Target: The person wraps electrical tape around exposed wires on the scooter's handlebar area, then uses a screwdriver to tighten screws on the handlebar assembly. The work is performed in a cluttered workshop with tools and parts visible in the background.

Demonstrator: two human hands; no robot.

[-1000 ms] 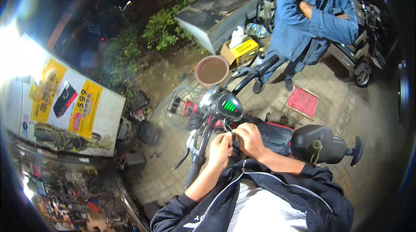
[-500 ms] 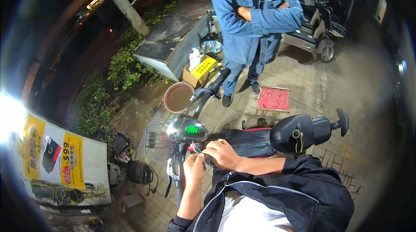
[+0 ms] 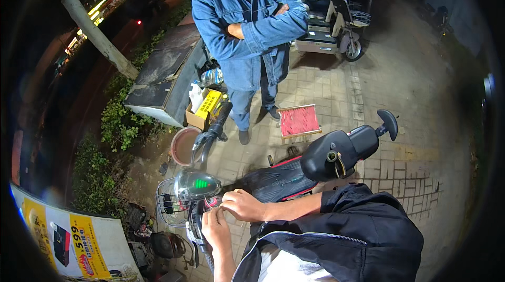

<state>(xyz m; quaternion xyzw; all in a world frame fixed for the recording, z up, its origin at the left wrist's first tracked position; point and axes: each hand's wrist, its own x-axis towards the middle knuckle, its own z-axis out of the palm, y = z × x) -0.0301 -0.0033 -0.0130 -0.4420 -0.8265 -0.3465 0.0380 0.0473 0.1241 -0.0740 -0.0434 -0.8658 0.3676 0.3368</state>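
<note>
Scooter dash — both hands together, pinching at it; yellow-topped carton beyond handlebar.

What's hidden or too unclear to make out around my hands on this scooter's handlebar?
Head view:
- What the left hand and right hand pinch: too small, covered by the fingers.
- Scooter dashboard: green display too blurred to tell.
- Front basket: contents dark.
- Left forearm: cut off by the lower edge.

Black scooter (green display), red stool
</note>
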